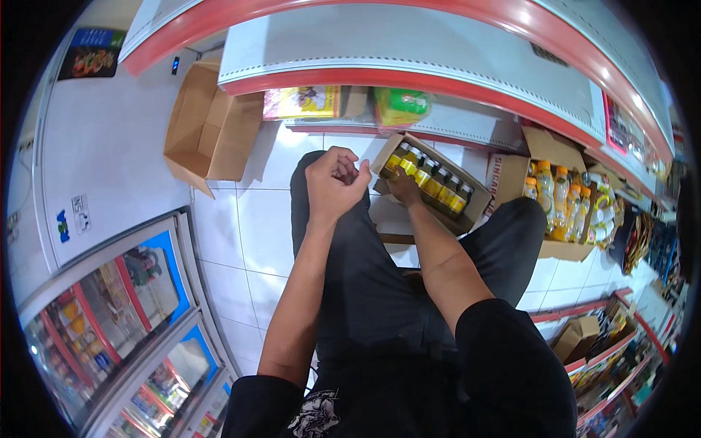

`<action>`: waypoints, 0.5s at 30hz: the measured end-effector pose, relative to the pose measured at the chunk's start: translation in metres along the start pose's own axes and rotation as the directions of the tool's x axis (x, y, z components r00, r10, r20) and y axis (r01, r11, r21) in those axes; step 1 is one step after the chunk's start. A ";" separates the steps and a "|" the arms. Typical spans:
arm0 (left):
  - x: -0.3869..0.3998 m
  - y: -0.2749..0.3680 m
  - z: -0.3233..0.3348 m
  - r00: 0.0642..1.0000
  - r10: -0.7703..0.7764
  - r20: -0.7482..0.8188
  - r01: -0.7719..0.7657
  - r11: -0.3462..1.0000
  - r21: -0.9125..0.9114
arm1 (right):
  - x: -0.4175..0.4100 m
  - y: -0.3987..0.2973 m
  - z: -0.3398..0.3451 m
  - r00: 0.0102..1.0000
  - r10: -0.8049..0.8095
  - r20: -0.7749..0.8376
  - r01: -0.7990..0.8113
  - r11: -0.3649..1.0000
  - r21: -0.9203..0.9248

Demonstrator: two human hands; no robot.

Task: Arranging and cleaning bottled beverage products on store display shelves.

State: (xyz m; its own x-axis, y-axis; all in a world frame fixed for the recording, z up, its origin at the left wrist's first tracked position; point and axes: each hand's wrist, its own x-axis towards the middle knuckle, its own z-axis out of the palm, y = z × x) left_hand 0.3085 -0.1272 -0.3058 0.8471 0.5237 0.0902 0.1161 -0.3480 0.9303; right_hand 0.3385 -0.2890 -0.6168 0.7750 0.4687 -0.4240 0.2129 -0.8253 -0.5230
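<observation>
An open cardboard box point(474, 214) stands tilted on the floor between my knees, with a row of dark-capped bottles point(433, 187) bearing yellow labels inside. Into its near left end reaches my right hand point(404, 186), its fingers against the bottles at that end. Whether they grip one is hidden. My left hand point(338, 183) hovers above my left knee, just left of the box. Its fingers curl loosely, the thumb stands apart, and nothing shows in it.
A second carton point(564, 251) at right holds orange-capped drink bottles point(559, 197) and other containers. An empty cardboard box point(211, 128) is at upper left. Red-edged metal shelves point(383, 78) overhang the front; packaged goods point(309, 102) lie on the low shelf. Glass-door coolers point(126, 306) line the left.
</observation>
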 end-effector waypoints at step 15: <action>0.003 0.004 0.018 0.992 0.105 0.067 -0.114 0.983 0.146 | -0.076 -0.037 -0.106 0.912 0.408 -0.049 -0.294 0.730 0.617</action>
State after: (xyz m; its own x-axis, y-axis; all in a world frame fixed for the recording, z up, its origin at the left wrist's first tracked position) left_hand 0.3202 -0.1408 -0.3084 0.8872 0.4314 0.1635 0.0934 -0.5150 0.8521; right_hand 0.3345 -0.3276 -0.4869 0.8224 0.0751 -0.5640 -0.4392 -0.5463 -0.7132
